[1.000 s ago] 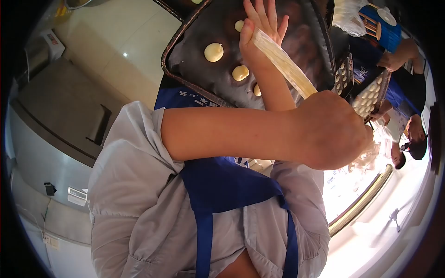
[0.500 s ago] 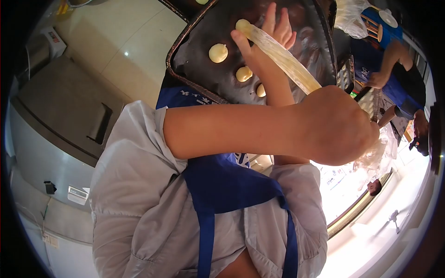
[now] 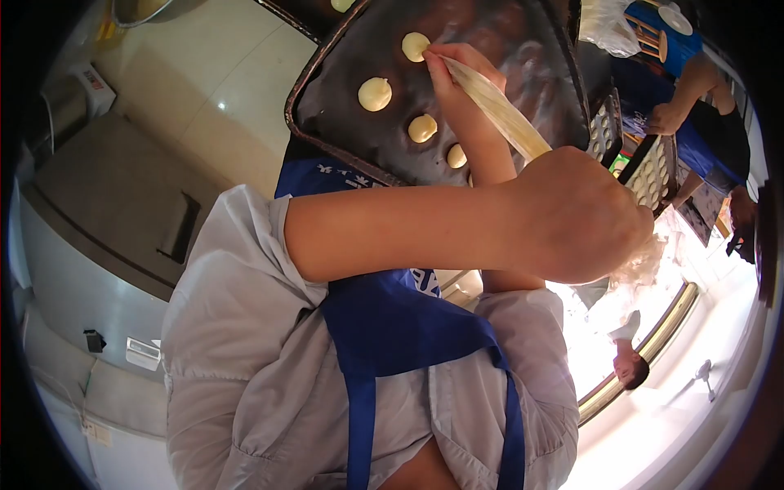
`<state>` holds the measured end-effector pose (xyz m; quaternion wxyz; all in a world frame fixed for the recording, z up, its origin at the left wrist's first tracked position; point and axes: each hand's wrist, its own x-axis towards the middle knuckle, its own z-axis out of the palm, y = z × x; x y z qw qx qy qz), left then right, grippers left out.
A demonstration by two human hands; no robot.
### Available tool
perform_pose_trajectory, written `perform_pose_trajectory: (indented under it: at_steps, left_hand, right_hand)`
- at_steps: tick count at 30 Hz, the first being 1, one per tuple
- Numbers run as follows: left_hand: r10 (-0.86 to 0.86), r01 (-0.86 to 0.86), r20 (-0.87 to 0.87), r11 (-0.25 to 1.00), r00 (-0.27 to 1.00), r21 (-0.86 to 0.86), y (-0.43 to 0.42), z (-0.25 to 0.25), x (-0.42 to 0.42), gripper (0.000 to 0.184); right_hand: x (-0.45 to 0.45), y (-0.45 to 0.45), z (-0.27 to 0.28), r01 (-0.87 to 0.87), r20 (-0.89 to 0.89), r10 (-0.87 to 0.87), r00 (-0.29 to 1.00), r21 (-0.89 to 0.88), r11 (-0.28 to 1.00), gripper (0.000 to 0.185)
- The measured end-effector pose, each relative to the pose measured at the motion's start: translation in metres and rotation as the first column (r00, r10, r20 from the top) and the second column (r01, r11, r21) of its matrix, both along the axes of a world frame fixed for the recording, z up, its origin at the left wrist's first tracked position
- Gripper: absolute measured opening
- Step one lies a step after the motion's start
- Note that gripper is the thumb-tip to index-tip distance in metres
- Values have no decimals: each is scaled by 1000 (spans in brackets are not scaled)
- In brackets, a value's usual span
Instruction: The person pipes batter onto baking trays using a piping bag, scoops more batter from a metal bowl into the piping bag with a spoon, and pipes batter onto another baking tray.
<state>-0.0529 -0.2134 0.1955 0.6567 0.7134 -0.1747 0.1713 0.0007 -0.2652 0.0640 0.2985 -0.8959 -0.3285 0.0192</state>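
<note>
My left hand [image 3: 572, 216] is a closed fist around the upper end of a clear piping bag [image 3: 498, 106] with pale yellow filling. Its fingers face away from me. The bag slants up and left, across my other forearm. Near the bag's narrow end, my right hand [image 3: 461, 69] is closed around it, thumb and fingers together. The tip lies beside a round pale mound of batter [image 3: 416, 46]; whether they touch is unclear. More mounds [image 3: 375, 94] lie on the dark lined baking tray [image 3: 523, 49] below.
Another dark tray [image 3: 298, 18] edges in at the top. On the right, a person in a blue apron [image 3: 694, 147] holds a tray of rows of pale mounds [image 3: 653, 175]. A plastic bag [image 3: 608, 28] sits top right, a grey-lidded appliance [image 3: 106, 196] on the left.
My right fingers, spread beside the bag before, have closed at its narrow end. The bag's tip has moved slightly down, off the top mound. The tray at right has come into clearer view.
</note>
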Motion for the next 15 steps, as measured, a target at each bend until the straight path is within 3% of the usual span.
perform_pose_trajectory:
  at_steps: [5, 7, 10, 11, 13, 15]
  left_hand:
    - [109, -109, 57, 994, 992, -2, -6, -2, 2, 11]
    - [94, -96, 61, 995, 994, 18, -6, 0, 2, 11]
    - [64, -67, 76, 997, 995, 29, -5, 6, 3, 12]
    - [48, -50, 86, 999, 995, 18, -5, 10, 1, 13]
    - [30, -30, 137, 1000, 990, 0, -10, 19, -1, 14]
    - [18, -14, 186, 1000, 982, -19, -14, 30, -2, 15]
  right_hand:
    - [0, 8, 19, 93, -167, -106, 980, -85, 992, 10]
    - [-2, 13, 36, 228, -422, -280, 862, -171, 959, 13]
    - [-2, 4, 41, 140, -448, -155, 880, -67, 988, 15]
    - [-2, 2, 44, 148, -443, -160, 882, -61, 987, 15]
    - [-1, -3, 50, 5, -182, -26, 983, -119, 993, 16]
    - [4, -9, 60, -13, -128, 3, 992, -80, 997, 16]
